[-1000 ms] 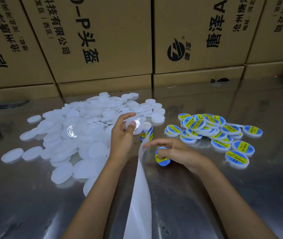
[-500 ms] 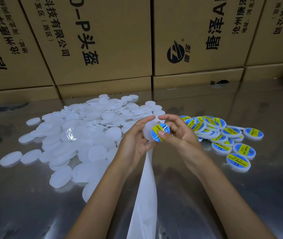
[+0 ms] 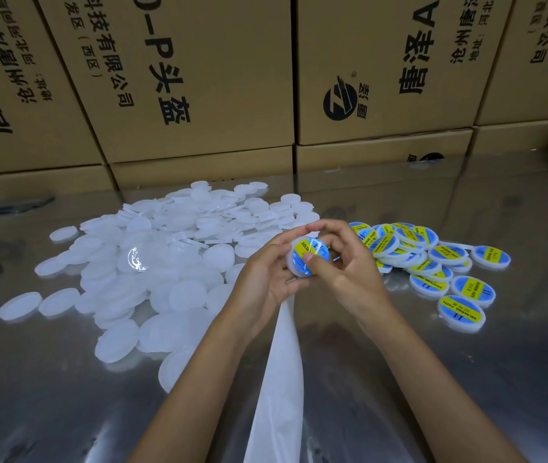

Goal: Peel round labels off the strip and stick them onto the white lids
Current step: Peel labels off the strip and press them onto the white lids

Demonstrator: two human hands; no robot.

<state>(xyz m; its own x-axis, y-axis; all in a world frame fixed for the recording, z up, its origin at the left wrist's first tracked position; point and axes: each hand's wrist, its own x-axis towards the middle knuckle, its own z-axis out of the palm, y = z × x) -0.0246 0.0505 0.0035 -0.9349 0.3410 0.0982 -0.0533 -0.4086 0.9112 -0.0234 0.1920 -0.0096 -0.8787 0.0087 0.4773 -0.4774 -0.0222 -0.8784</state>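
So closest to us is the empty backing strip, running up from the bottom edge between our forearms to just under the hands. No labels visible on the stretch we can see.

Then the main bit. A second ago the hands were apart: left up by the white pile with a bare lid, right low over the table pinching a freshly peeled label. Half a second ago they came together, and now the label sits on the lid, blue and yellow face toward us. Our left hand grips the lid by its rim, fingers curled round it. Our right hand is curled in from the other side with the thumb pressing down on the label face. We'd say that's the smoothing-down stage, so this lid is basically done and probably joins the finished ones next. Can't tell whether the label is dead centre, the thumb covers part of it.

A bit further out on the right is the labelled pile, a fair cluster on the shiny table. To the left is the much bigger heap of blank white lids, so plenty to go.

Behind everything, stacked cardboard boxes line the back of the table.
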